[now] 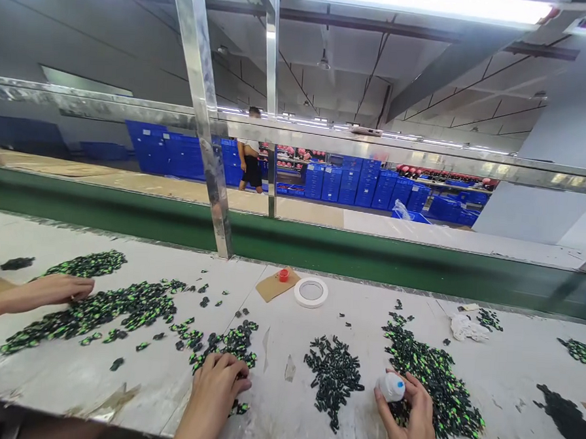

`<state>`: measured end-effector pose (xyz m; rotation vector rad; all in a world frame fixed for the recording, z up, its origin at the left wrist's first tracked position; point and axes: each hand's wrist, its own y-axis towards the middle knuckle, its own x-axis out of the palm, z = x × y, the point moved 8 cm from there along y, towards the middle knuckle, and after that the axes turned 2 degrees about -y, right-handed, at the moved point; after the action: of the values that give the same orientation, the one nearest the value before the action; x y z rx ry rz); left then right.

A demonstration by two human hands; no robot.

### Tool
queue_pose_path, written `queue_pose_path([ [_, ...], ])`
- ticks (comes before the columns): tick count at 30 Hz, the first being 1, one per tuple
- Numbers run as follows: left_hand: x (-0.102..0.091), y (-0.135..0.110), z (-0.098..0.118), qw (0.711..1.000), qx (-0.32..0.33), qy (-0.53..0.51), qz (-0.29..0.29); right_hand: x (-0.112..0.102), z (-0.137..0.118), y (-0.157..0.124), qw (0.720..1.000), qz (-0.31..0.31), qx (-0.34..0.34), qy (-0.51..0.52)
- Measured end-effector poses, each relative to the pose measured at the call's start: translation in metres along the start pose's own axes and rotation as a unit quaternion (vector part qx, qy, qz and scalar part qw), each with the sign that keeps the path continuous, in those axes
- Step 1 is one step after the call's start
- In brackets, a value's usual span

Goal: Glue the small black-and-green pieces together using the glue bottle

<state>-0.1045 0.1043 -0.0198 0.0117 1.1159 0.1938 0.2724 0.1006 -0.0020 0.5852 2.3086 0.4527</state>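
My left hand [216, 382] rests palm down on the grey worktop, fingers curled into a small heap of black-and-green parts [227, 344]. My right hand [410, 419] is closed round a small white bottle with a blue tip [391, 386], held at the edge of a larger pile of green-and-black parts [432, 374]. Between my hands lies a heap of plain black parts [334, 372].
Another person's hand [53, 291] reaches in from the left onto a long spread of green-black parts [96, 307]. A roll of white tape [311, 292], a red cap [283, 275] on cardboard and a white rag [467, 328] lie farther back. A green conveyor belt [321, 247] runs behind.
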Motion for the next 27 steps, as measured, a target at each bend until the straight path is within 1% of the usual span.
queue_pose_path([
  [2, -0.002, 0.0, 0.0, 1.0, -0.004, 0.007, 0.013, -0.006, -0.004, -0.007, 0.996, 0.018, 0.072, 0.052],
  [4, -0.006, 0.001, 0.003, 1.0, 0.003, -0.001, 0.031, -0.009, -0.007, -0.014, 0.986, 0.03, 0.128, 0.105],
  [6, -0.009, 0.002, 0.011, 0.998, 0.026, -0.047, 0.04, -0.008, -0.007, -0.019, 0.972, 0.036, 0.157, 0.169],
  [9, -0.009, 0.003, 0.033, 0.984, 0.071, -0.161, 0.037, -0.006, 0.002, -0.021, 0.947, 0.038, 0.174, 0.267],
  [12, 0.003, 0.0, 0.058, 0.968, 0.097, -0.231, 0.017, -0.003, 0.015, -0.02, 0.918, 0.042, 0.178, 0.352],
  [15, 0.022, -0.004, 0.08, 0.965, 0.113, -0.237, -0.018, -0.002, 0.025, -0.022, 0.875, 0.075, 0.194, 0.438],
  [17, 0.032, -0.007, 0.088, 0.967, 0.115, -0.223, -0.033, 0.0, 0.024, -0.024, 0.854, 0.086, 0.205, 0.47],
  [21, 0.037, -0.012, 0.091, 0.971, 0.108, -0.213, -0.026, 0.009, 0.016, -0.029, 0.831, 0.083, 0.236, 0.497],
  [25, 0.037, -0.016, 0.081, 0.959, 0.098, -0.266, -0.02, 0.019, 0.009, -0.035, 0.815, 0.064, 0.274, 0.507],
  [27, 0.038, -0.017, 0.076, 0.953, 0.089, -0.29, -0.025, 0.022, 0.007, -0.038, 0.804, 0.068, 0.293, 0.513],
])
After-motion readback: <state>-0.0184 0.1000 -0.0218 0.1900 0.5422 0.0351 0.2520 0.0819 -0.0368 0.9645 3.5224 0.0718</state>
